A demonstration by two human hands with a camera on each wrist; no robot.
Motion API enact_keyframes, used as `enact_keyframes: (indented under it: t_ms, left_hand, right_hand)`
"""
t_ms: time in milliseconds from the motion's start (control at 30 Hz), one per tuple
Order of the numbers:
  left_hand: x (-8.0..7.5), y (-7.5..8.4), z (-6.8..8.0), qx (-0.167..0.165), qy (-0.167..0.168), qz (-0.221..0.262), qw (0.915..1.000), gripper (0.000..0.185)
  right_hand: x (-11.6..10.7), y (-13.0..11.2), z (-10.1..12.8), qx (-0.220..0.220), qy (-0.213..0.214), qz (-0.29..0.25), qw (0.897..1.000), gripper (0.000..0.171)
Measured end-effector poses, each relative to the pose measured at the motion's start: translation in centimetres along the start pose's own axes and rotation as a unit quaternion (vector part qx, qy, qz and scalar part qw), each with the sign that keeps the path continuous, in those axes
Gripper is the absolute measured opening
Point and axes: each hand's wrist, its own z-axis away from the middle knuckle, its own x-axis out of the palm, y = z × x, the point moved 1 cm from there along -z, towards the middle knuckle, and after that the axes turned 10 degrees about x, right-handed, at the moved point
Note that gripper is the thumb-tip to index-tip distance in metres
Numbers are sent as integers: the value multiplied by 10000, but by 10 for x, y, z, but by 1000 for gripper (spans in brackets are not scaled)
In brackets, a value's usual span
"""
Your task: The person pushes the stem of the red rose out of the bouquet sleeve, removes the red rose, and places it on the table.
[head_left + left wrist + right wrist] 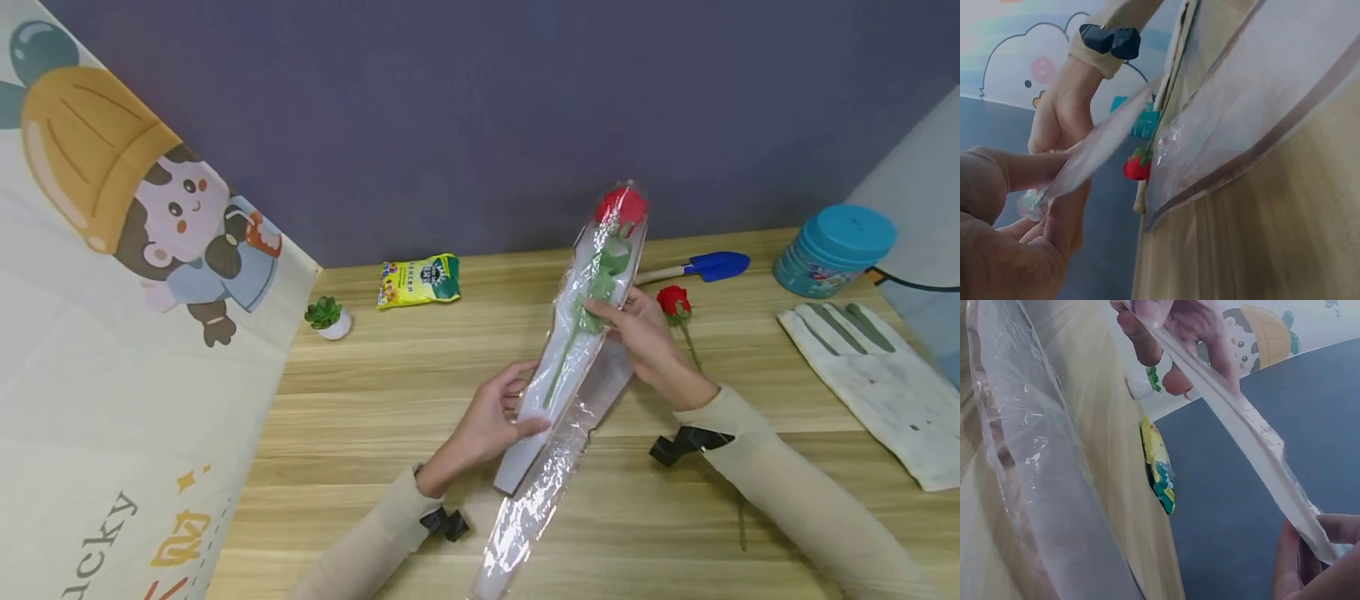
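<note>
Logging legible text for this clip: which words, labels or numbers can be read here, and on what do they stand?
"ucky": end of a word cut off at the frame edge, on the cartoon banner, lower left in the head view.
Orange characters beside it on the banner: cropped, unreadable.
Print on the yellow-green snack packet: too small and blurred.
Label on the teal canister: blurred, unreadable.

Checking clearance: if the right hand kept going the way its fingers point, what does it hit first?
The right hand points up-left and already grips the wrapped rose. Past that sleeve, the wooden table looks bare, then the yellow snack packet; depth is uncertain.
</note>
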Motion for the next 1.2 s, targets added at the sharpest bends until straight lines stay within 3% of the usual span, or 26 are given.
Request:
enact_keyframes:
  t_ms: [367,533,767,900,1200]
  left_hand:
    - [6,-6,1,107,-191,-12,9998,82]
    - [6,-8,0,85,-226,221,9995,81]
    - [1,-5,-5,-10,-200,500,9985,94]
    - [-3,-2,-11,137,-64,637,9979,87]
    - [-3,0,-23,330,98,817,9961,74]
  right_hand:
    - [-2,-6,5,62,4,-129,9999,32]
    - [-1,-3,6,-151,-82,-115,9998,39]
    - [-1,0,6,-398,-127,0,9991,53]
    - [-2,0,7,-479,-60,162,9987,62]
    - [-3,0,8,-516,-13,447,9977,61]
